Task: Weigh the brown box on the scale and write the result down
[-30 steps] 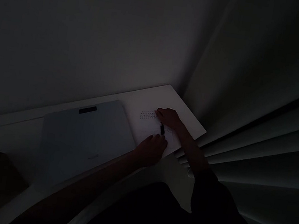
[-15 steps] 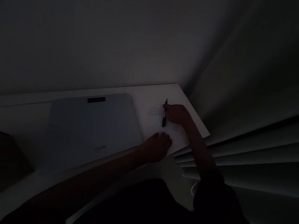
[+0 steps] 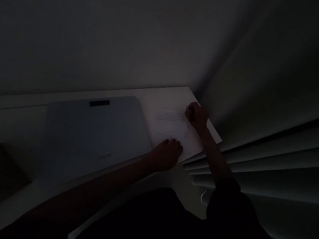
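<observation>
Leaning over a white table (image 3: 151, 96) in a very dim room, a person sets both hands on a sheet of paper (image 3: 171, 128) that lies near the table's far right corner. The left hand (image 3: 168, 154) rests on the sheet's near edge, its fingers loosely bent with the tips down on the paper, gripping nothing. The right hand (image 3: 198, 116) sits at the sheet's far right corner, at the end of a few rows of small print, its fingers curled shut around a slim dark pen (image 3: 190, 110); only a short bit of the pen shows in the gloom, and where its tip meets the paper cannot be made out. Just left of the sheet lies a flat blue-grey case (image 3: 94, 138), closed, with a small black strip (image 3: 99, 103) near its far edge. Pale slatted blinds (image 3: 260, 165) run along the right side, close to the dark sleeve (image 3: 225, 200) of the right arm. A bare wall (image 3: 101, 28) rises behind the table.
</observation>
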`<move>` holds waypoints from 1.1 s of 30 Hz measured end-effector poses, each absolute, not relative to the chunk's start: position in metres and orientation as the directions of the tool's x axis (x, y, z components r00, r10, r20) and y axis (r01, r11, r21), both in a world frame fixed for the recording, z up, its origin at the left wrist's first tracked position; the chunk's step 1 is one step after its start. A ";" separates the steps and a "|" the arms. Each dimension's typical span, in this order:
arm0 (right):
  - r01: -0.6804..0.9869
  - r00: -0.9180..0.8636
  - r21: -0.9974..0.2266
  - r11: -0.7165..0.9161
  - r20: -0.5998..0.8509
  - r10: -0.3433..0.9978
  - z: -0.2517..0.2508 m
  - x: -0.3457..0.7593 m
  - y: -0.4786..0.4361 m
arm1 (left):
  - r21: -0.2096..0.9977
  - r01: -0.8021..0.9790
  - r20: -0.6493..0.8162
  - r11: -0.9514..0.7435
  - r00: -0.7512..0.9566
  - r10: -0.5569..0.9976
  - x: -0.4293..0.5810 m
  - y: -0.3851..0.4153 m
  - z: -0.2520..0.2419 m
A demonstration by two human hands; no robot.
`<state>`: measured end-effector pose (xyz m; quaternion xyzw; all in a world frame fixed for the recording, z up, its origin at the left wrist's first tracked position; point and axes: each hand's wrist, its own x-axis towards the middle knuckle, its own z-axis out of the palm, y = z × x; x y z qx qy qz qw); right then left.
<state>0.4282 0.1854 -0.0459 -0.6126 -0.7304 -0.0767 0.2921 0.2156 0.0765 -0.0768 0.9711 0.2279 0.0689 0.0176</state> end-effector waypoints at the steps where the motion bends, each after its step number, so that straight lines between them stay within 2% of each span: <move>1: 0.895 -0.026 -0.366 0.256 0.530 0.848 -0.047 0.428 0.184 | 0.069 0.441 0.128 -0.895 0.886 0.446 0.216 0.077 -0.077; 3: 0.728 0.030 -0.619 0.295 0.458 0.888 -0.050 0.429 0.183 | 0.075 0.447 0.123 -0.891 0.883 0.453 0.216 0.076 -0.075; 5: 0.476 0.022 -0.835 0.276 0.325 0.945 -0.055 0.429 0.184 | 0.080 0.449 0.112 -0.890 0.883 0.455 0.216 0.076 -0.072; 7: 0.318 -0.004 -0.923 0.215 0.226 0.974 -0.062 0.430 0.184 | 0.087 0.450 0.086 -0.889 0.886 0.456 0.216 0.076 -0.069; 9: 0.305 0.031 -0.930 0.205 0.225 0.974 -0.069 0.429 0.184 | 0.086 0.454 0.060 -0.887 0.886 0.459 0.217 0.076 -0.067; 13: 0.455 0.071 -0.848 0.271 0.338 0.938 -0.080 0.421 0.181 | 0.056 0.453 0.083 -0.890 0.886 0.457 0.216 0.077 -0.071; 17: 0.474 0.024 -0.864 0.172 0.208 0.978 -0.080 0.414 0.175 | 0.057 0.441 0.094 -0.896 0.891 0.444 0.215 0.078 -0.076; 21: 0.517 0.046 -0.851 0.098 0.142 0.989 -0.072 0.409 0.170 | 0.058 0.451 0.122 -0.891 0.882 0.454 0.214 0.078 -0.076; 29: 0.567 0.032 -0.819 0.086 0.126 0.991 -0.068 0.407 0.170 | 0.072 0.443 0.118 -0.894 0.886 0.448 0.216 0.079 -0.075; 33: 0.539 0.014 -0.836 0.107 0.135 0.991 -0.071 0.407 0.172 | 0.069 0.452 0.128 -0.889 0.880 0.458 0.216 0.078 -0.077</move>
